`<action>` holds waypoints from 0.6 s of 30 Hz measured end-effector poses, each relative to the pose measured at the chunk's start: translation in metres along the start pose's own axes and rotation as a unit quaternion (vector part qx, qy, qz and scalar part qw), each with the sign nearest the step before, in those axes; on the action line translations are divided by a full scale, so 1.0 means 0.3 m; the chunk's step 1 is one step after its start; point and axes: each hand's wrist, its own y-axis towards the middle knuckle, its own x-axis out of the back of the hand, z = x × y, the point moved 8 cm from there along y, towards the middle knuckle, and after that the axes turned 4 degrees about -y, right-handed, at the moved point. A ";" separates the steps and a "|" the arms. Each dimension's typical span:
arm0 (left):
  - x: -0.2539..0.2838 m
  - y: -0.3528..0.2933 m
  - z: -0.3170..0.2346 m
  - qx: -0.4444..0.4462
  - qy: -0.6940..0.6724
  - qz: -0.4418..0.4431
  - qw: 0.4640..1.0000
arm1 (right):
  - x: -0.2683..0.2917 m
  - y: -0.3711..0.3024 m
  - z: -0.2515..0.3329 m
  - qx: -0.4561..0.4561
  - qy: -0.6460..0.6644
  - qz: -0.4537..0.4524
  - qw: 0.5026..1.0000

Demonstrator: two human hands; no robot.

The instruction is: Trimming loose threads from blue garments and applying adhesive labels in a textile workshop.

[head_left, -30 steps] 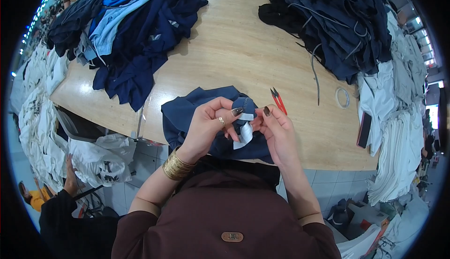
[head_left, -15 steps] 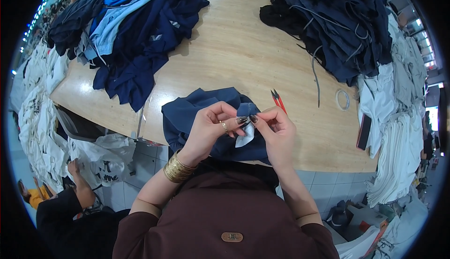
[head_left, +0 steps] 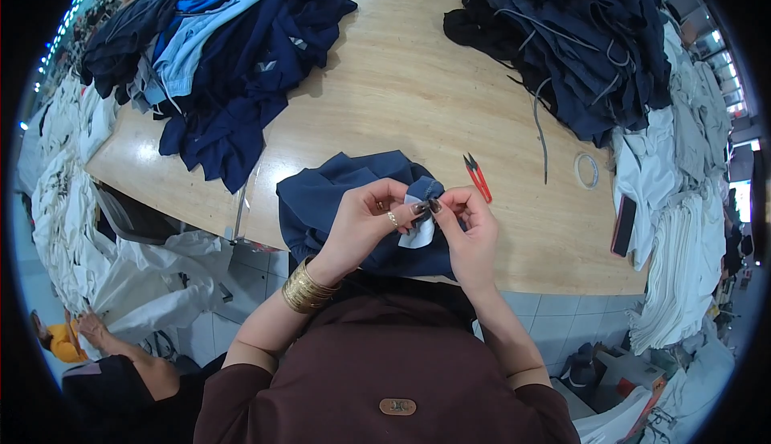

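A dark blue garment [head_left: 337,177] lies bunched at the table's near edge. My left hand [head_left: 371,217] and my right hand [head_left: 467,231] meet over it, thumbs and fingers pinching a raised bit of its edge. Both sets of fingertips almost touch. From this spot a small white label [head_left: 416,237] hangs down between the hands. Just beyond my right hand lie red thread snips [head_left: 479,180], untouched on the table. Whether anything small sits between the fingertips is hidden.
Dark blue garments with drawstrings [head_left: 578,42] are heaped at the far right, blue clothes [head_left: 249,74] at the far left. A tape roll [head_left: 586,171] and a phone-like dark slab [head_left: 623,225] lie at the right. Another person's arm [head_left: 132,351] handles white cloth at the lower left.
My right hand has shifted slightly left and in toward the left one. The white label has swung a little left, and the snips show more fully. The other person's arm has moved.
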 end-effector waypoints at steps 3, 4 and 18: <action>0.002 0.002 -0.001 -0.008 0.023 0.000 1.000 | 0.000 -0.002 -0.003 0.005 -0.004 -0.002 1.000; 0.000 0.004 -0.002 -0.012 0.015 0.003 1.000 | -0.004 -0.004 -0.002 0.011 0.000 -0.004 1.000; -0.002 0.009 0.026 0.040 0.007 0.002 0.999 | 0.015 0.007 -0.025 -0.061 0.036 0.021 0.997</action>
